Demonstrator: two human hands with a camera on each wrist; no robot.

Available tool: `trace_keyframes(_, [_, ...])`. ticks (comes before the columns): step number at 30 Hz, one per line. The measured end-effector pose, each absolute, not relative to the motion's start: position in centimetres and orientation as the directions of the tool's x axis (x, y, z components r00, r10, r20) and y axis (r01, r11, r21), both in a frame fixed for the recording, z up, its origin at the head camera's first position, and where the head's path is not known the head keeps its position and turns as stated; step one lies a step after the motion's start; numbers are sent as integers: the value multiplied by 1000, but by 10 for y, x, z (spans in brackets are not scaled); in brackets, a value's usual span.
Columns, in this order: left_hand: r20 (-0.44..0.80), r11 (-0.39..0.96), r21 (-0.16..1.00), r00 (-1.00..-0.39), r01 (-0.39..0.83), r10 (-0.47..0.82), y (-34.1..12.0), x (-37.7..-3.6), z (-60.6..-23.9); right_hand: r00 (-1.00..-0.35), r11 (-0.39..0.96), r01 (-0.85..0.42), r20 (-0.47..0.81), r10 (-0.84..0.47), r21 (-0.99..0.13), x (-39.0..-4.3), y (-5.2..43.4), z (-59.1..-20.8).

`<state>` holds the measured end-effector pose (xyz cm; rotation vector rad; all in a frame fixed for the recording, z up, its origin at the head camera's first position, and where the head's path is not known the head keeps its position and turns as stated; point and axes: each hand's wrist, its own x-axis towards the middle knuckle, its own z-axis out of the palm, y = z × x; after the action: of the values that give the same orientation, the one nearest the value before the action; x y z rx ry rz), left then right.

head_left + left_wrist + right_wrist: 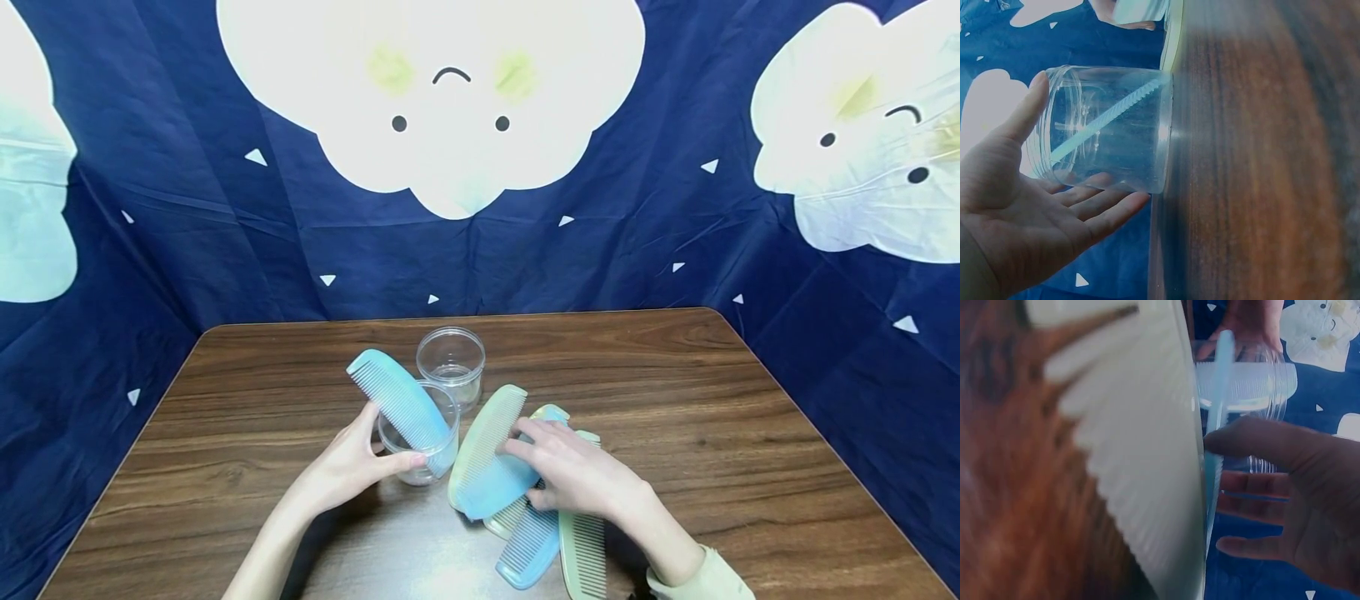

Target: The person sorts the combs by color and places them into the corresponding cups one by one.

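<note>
My left hand [356, 458] grips a clear plastic jar [1122, 125], thumb at its rim and fingers along its far side. A light blue comb [405, 400] leans inside this jar, its upper end sticking out past the rim. To the right, my right hand [566, 462] reaches over a loose pile of combs. Between its thumb and fingers it pinches a blue comb [498, 485], which shows edge-on in the right wrist view. A pale green comb [480, 446] lies partly under that blue one.
A second clear jar [452, 358] stands just behind the held one. Another blue comb [531, 546] and a green comb [583, 554] lie by the right hand, partly covered. The wooden table [750, 467] is backed by a dark blue cloth [375, 258] with white clouds.
</note>
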<state>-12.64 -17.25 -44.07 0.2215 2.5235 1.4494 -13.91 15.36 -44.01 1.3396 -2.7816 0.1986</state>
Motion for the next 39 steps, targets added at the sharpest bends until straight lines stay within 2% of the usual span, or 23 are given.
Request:
trace_keyframes(7, [-88, 491, 870, -962, 51, 257, -172, -126, -440, -674, 650, -739, 200, -712, -177, -142, 158, -432])
trace_keyframes(16, [-114, 486, 873, -962, 22, 249, -172, -127, -442, -725, 683, -686, 316, -612, -251, -145, 163, -423])
trace_keyframes(20, [-110, 499, 866, -962, 29, 248, -171, -129, -442, -737, 689, -670, 355, -575, -275, -146, 164, -419])
trace_keyframes(26, [-110, 501, 865, -962, 31, 251, -170, -130, -441, -771, 675, -634, 375, -515, -378, -146, 167, -410])
trace_keyframes(39, [-117, 512, 859, -965, 19, 233, -172, -126, -441, -767, 611, -638, 460, -448, -469, -155, 155, -391])
